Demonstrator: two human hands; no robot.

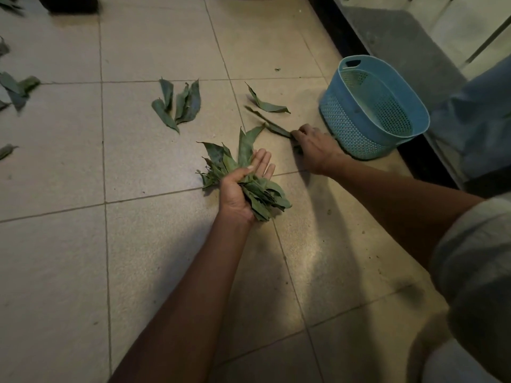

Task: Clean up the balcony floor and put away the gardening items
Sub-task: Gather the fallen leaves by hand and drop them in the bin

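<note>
My left hand (243, 186) lies palm up above the tiled floor and holds a thick bunch of green leaves (218, 161), thumb curled over them. To its right, my right hand (312, 146) is down on the floor, fingers pinching a long narrow leaf (273, 127). One curled leaf (265, 103) lies just beyond it. A cluster of several leaves (179, 105) lies on the tiles further left. A light blue perforated basket (356, 134) stands close to my right hand, and no leaves show inside it.
More loose leaves (16, 89) lie scattered at the left edge of the beige tiled floor (154, 258). A dark skirting strip (340, 42) and a wall run along the right. A dark object (69, 4) stands at the top left. My knee (481, 114) is behind the basket.
</note>
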